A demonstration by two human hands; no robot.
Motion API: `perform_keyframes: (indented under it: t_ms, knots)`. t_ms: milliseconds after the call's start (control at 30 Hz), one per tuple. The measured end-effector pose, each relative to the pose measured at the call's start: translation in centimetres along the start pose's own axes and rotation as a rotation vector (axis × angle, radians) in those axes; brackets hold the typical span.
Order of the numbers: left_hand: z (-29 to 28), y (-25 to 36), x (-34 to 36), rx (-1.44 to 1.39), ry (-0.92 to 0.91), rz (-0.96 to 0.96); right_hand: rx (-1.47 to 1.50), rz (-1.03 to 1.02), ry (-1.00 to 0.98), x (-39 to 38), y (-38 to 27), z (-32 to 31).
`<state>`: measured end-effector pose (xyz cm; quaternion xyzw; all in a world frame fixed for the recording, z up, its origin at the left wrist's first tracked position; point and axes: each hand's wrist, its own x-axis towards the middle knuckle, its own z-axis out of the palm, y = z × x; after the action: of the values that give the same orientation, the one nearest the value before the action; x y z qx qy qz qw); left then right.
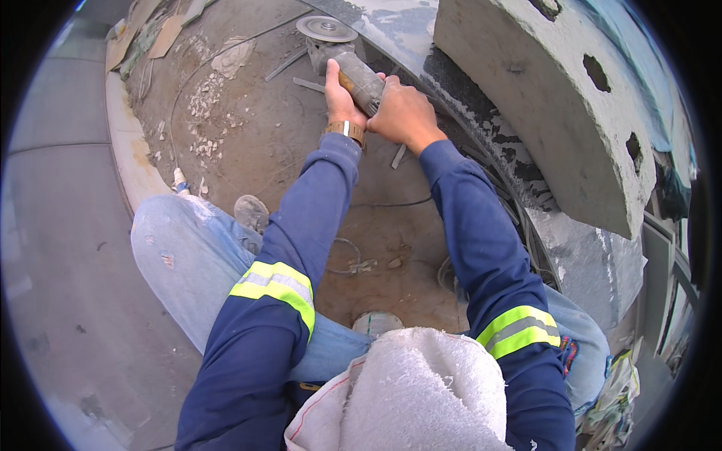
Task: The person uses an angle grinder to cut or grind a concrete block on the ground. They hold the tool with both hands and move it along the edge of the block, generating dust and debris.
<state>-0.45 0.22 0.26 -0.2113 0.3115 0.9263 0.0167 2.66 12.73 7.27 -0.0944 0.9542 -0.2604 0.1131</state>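
Note:
Out in front of me, both hands hold a grey, dusty angle grinder (pixel 359 77). Its round disc (pixel 326 28) lies at the far end, face up, beside the edge of a stone slab. My left hand (pixel 340 99) is closed around the grinder's body from the left, thumb along its side. Around the rear of the body wraps my right hand (pixel 406 113), some of its fingers hidden on the far side. A brown-banded watch (pixel 345 131) sits on my left wrist.
A thick concrete block (pixel 526 98) with holes stands at the right, on dark stone slabs (pixel 590 255). White rubble (pixel 204 105) and a thin cable (pixel 177 101) lie on the dusty ground to the left. Grey panels (pixel 60 195) fill the far left. A white cloth (pixel 421 383) hangs close below.

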Motion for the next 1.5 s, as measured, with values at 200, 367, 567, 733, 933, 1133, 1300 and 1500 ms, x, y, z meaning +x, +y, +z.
perform_keyframes:
  t_ms: [200, 367, 567, 733, 933, 1133, 1300, 1500]
  knots:
    - [-0.1, 0.1, -0.5, 0.01, -0.004, -0.029, 0.018, 0.019, -0.019, -0.5, -0.1, -0.3]
    - [0.0, 0.0, -0.5, 0.021, -0.017, -0.027, 0.026, 0.022, -0.016, -0.4, 0.0, -0.3]
    - [-0.2, 0.3, 0.4, 0.009, -0.019, -0.009, 0.025, 0.032, -0.001, 0.5, -0.2, 0.1]
    - [-0.3, 0.9, 1.3, -0.019, -0.018, -0.033, 0.013, 0.041, 0.004, 1.4, -0.6, 0.3]
    - [-0.1, 1.6, 2.0, 0.01, -0.014, -0.047, -0.047, 0.064, -0.04, 2.6, -1.6, 0.1]
    - [-0.3, 2.2, 3.1, -0.035, -0.014, -0.025, -0.041, 0.087, -0.042, 4.3, -2.1, 0.7]
    - [-0.4, 2.1, 4.2, -0.047, -0.007, 0.014, -0.094, 0.086, -0.042, 5.2, -2.3, 1.0]
    - [-0.5, 1.7, 5.0, -0.167, -0.034, -0.05, -0.126, 0.079, -0.034, 5.3, -3.0, 0.7]
